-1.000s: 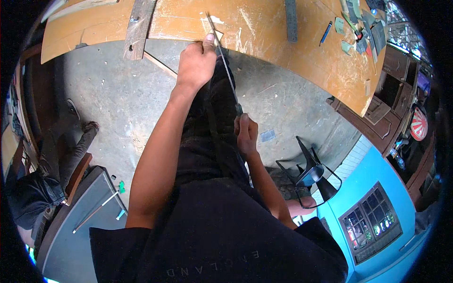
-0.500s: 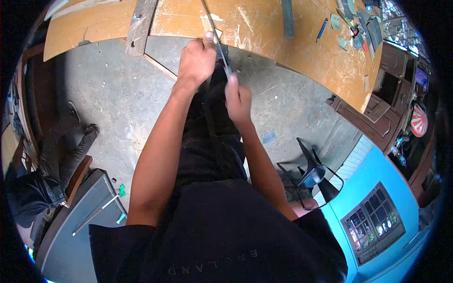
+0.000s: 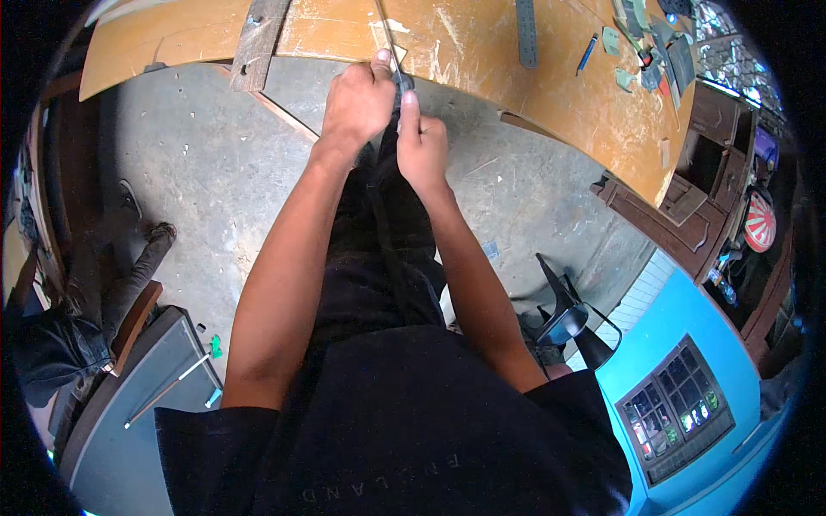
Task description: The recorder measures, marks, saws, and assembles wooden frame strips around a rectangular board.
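Observation:
At the near edge of the orange-brown worktable (image 3: 473,60), my left hand (image 3: 360,99) is closed, its thumb pressing a small pale wood piece (image 3: 401,53) against the edge. Close beside it on the right, my right hand (image 3: 422,146) is wrapped round the near end of a long thin metal tool (image 3: 386,24), thumb stretched along it. The tool lies across the wood piece and points away from me over the tabletop. Whether it is a file or a narrow saw cannot be made out. My fingers hide its near end.
On the table lie a weathered board (image 3: 258,43), a metal ruler (image 3: 527,34), a blue pen (image 3: 588,53) and a heap of scraps and tools (image 3: 662,56). A black chair (image 3: 572,322) stands at right. Another person's legs (image 3: 129,275) show at left, near a grey panel (image 3: 146,430).
My right hand has pushed forward and slightly left, sliding the metal tool farther over the table. It is now close to my left hand, which stays on the wood piece.

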The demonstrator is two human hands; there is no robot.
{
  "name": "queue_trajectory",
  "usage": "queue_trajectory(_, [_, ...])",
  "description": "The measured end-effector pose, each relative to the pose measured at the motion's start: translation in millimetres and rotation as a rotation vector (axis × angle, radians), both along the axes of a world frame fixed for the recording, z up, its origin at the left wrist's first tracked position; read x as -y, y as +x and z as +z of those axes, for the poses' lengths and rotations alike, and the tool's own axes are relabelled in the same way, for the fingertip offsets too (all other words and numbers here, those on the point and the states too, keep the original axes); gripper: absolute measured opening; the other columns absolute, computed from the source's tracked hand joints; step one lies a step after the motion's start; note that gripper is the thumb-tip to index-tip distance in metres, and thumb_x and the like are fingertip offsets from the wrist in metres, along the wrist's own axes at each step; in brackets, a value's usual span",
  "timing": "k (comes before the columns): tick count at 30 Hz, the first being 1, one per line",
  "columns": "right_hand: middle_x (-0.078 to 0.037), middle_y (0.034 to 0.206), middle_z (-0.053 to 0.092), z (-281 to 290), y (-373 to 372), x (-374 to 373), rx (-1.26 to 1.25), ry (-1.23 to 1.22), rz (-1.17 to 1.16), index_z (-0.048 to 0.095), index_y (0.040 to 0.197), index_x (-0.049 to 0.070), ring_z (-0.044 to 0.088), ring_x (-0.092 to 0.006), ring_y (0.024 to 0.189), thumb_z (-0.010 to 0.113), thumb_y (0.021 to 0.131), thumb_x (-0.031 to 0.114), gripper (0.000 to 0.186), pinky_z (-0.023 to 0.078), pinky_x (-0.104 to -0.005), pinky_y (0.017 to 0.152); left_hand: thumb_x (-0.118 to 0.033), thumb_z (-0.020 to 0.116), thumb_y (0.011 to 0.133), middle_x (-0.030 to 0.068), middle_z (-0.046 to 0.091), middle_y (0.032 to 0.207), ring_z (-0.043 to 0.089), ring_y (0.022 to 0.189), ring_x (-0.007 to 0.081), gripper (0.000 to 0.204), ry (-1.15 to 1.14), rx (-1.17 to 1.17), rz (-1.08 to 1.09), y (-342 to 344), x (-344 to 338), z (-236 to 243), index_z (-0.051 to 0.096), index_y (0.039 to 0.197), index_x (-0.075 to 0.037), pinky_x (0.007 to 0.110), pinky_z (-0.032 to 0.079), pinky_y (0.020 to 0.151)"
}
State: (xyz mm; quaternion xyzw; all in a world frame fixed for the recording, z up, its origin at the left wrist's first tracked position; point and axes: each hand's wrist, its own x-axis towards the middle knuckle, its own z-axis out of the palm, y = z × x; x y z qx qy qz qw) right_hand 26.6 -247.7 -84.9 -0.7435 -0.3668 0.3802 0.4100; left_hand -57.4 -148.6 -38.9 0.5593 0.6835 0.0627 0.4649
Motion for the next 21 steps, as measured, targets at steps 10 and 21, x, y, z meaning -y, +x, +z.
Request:
queue_trajectory(10, [0.004,0.051,0.04,-0.1,26.5,204.9,-0.254,-0.247,-0.024,0.042,0.055,0.011,0.037,-0.0071,0.046,0.041,0.107,0.042,0.06,0.026,-0.0292,0.044,-0.043,0.036,0.104,0.036,0.063,0.107,0.057,0.11,0.0521,0.06,-0.021,0.041,0.046,-0.7,0.9,-4.8,0.066,0.106,0.008,0.053,0.044,0.098])
queue_trajectory(21, [0.003,0.052,0.036,32.2,49.0,226.0,-0.203,-0.367,-0.04,0.044,0.059,-0.001,0.031,-0.0057,0.057,0.052,0.103,0.041,0.062,0.025,-0.0343,0.047,-0.044,0.036,0.104,0.0361,0.063,0.106,0.057,0.108,0.0521,0.061,-0.023,0.032,0.037,-3.1,2.0,-7.5,0.067,0.104,0.008,0.054,0.045,0.097])
